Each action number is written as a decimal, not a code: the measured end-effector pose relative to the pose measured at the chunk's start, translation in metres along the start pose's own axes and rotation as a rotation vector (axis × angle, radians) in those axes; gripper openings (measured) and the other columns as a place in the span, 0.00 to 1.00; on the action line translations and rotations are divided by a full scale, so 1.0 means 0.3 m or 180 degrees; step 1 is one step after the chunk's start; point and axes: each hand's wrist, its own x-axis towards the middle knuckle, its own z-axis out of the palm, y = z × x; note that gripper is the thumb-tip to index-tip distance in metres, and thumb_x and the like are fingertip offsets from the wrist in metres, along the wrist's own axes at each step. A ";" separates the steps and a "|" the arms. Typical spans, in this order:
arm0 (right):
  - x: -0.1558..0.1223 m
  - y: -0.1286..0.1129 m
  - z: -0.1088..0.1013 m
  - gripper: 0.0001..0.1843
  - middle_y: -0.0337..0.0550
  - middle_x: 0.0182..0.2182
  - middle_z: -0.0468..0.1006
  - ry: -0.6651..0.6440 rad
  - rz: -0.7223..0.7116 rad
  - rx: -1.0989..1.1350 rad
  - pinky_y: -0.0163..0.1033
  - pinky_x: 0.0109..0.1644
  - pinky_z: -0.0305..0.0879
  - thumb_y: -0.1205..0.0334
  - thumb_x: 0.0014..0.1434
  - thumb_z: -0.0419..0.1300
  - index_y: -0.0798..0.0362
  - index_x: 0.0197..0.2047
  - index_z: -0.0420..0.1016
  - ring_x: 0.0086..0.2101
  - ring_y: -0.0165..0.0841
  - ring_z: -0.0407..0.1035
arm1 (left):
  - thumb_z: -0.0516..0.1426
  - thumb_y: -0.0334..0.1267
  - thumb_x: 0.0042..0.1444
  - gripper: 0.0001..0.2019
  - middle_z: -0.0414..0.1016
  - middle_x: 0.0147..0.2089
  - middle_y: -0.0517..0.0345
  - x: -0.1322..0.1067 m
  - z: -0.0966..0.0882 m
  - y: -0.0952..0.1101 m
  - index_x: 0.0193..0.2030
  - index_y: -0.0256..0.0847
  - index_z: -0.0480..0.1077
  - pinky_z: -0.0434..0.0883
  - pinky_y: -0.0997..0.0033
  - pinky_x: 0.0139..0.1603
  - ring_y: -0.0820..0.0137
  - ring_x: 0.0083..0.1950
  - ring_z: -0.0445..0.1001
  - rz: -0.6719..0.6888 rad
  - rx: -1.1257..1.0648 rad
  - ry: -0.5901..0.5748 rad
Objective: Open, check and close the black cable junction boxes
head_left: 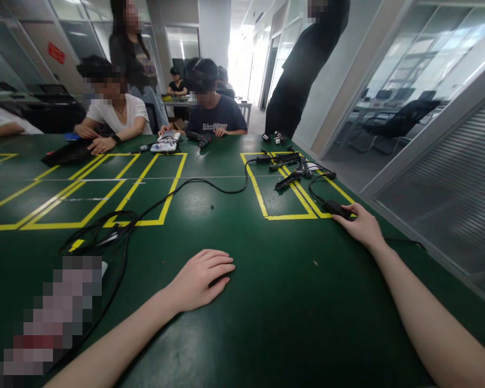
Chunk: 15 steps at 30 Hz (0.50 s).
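My left hand (200, 280) lies flat on the green table (275, 312), fingers stretched out, holding nothing. Off to the right, my right hand (361, 226) has its fingers closed on a black power adapter (336, 208) resting at the table's right side. One cable from the adapter loops up toward a cluster of black parts (299, 172), whose exact kind I cannot make out. Another black cable (406, 242) trails from behind my wrist over the table's right edge.
Yellow tape (173, 186) marks rectangles on the table. A coiled black cable (105, 231) lies at left, beside a blurred-out object. Across the table sit people with a power drill (202, 141) and a white device (165, 143) near them; others stand behind.
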 end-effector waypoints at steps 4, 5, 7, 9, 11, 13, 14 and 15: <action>-0.012 -0.026 -0.013 0.21 0.53 0.47 0.82 -0.0079 0.0108 0.0157 0.48 0.42 0.68 0.49 0.47 0.66 0.51 0.43 0.78 0.36 0.44 0.74 | 0.55 0.35 0.70 0.12 0.82 0.57 0.50 0.000 -0.002 0.002 0.55 0.41 0.76 0.75 0.55 0.62 0.61 0.60 0.78 -0.0023 -0.0009 -0.0056; -0.016 -0.038 -0.019 0.21 0.52 0.46 0.82 -0.0086 0.0174 0.0201 0.47 0.41 0.68 0.51 0.48 0.66 0.52 0.43 0.78 0.34 0.42 0.72 | 0.55 0.35 0.70 0.12 0.82 0.57 0.50 0.000 -0.002 0.002 0.55 0.41 0.76 0.75 0.55 0.62 0.61 0.60 0.78 -0.0029 -0.0009 -0.0066; -0.025 -0.066 -0.030 0.19 0.51 0.44 0.81 -0.0086 0.0346 0.0324 0.45 0.41 0.66 0.53 0.49 0.66 0.53 0.43 0.78 0.31 0.38 0.70 | 0.55 0.36 0.70 0.12 0.82 0.57 0.50 -0.001 -0.002 0.002 0.55 0.41 0.76 0.75 0.54 0.62 0.61 0.60 0.78 -0.0042 -0.0013 -0.0079; -0.032 -0.093 -0.042 0.16 0.50 0.40 0.81 -0.0076 0.0521 0.0444 0.43 0.41 0.65 0.56 0.51 0.65 0.54 0.42 0.78 0.30 0.36 0.69 | 0.55 0.36 0.70 0.12 0.82 0.57 0.49 -0.003 -0.002 0.002 0.55 0.41 0.77 0.75 0.54 0.62 0.60 0.60 0.78 -0.0049 -0.0018 -0.0077; -0.038 -0.110 -0.051 0.14 0.48 0.33 0.79 -0.0090 0.0635 0.0507 0.42 0.38 0.63 0.57 0.55 0.64 0.56 0.42 0.78 0.28 0.35 0.68 | 0.55 0.36 0.70 0.13 0.82 0.57 0.50 -0.004 -0.003 0.003 0.55 0.42 0.77 0.75 0.54 0.62 0.60 0.61 0.78 -0.0052 -0.0028 -0.0083; -0.041 -0.116 -0.055 0.14 0.43 0.24 0.75 -0.0112 0.0685 0.0504 0.41 0.34 0.61 0.55 0.61 0.60 0.57 0.42 0.78 0.23 0.35 0.65 | 0.55 0.36 0.70 0.13 0.81 0.57 0.50 -0.005 -0.004 0.003 0.56 0.43 0.77 0.74 0.54 0.63 0.61 0.61 0.77 -0.0056 -0.0035 -0.0089; -0.042 -0.115 -0.055 0.15 0.40 0.19 0.71 -0.0113 0.0710 0.0492 0.41 0.32 0.60 0.55 0.63 0.58 0.58 0.42 0.77 0.21 0.35 0.63 | 0.55 0.36 0.70 0.12 0.81 0.57 0.50 -0.005 -0.005 0.003 0.55 0.43 0.77 0.74 0.55 0.63 0.61 0.61 0.78 -0.0058 -0.0035 -0.0089; -0.043 -0.112 -0.054 0.17 0.38 0.16 0.68 -0.0104 0.0729 0.0473 0.42 0.30 0.59 0.54 0.65 0.56 0.59 0.42 0.77 0.19 0.35 0.62 | 0.56 0.36 0.69 0.12 0.81 0.57 0.50 -0.006 -0.005 0.003 0.55 0.43 0.77 0.74 0.55 0.63 0.61 0.61 0.77 -0.0063 -0.0031 -0.0089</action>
